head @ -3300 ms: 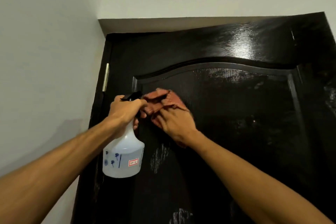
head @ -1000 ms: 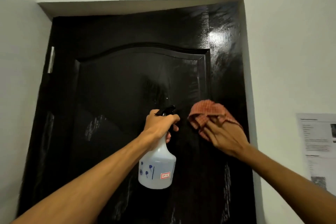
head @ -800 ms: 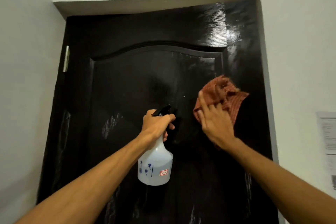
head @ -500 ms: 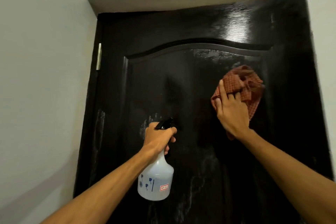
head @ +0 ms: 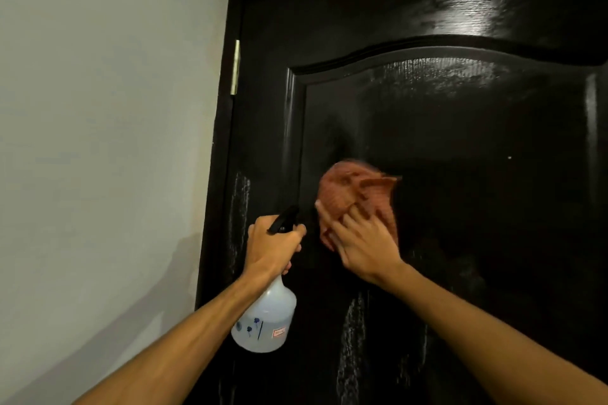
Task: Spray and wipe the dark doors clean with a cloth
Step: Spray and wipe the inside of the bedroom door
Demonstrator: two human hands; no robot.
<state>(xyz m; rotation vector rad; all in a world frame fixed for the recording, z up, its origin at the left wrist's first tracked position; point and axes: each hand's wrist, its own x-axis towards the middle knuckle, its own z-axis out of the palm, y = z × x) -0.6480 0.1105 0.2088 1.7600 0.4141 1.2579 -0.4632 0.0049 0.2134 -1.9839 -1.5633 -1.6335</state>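
Note:
A glossy dark door (head: pixel 460 128) with an arched raised panel fills the right of the view. My right hand (head: pixel 365 243) presses a reddish checked cloth (head: pixel 352 191) flat against the panel's left part, fingers spread over the cloth. My left hand (head: pixel 271 246) grips the neck of a translucent white spray bottle (head: pixel 263 322) with a black trigger head, held just left of the cloth, close to the door. Wet streaks shine on the door below the hands.
A pale wall (head: pixel 98 141) runs along the left, meeting the door frame. A metal hinge (head: pixel 235 67) sits on the door's left edge. The pale lintel shows above the door.
My right hand has swept the cloth from the panel's right side down and left, next to the bottle. The view swung right. My left hand kept its grip on the bottle.

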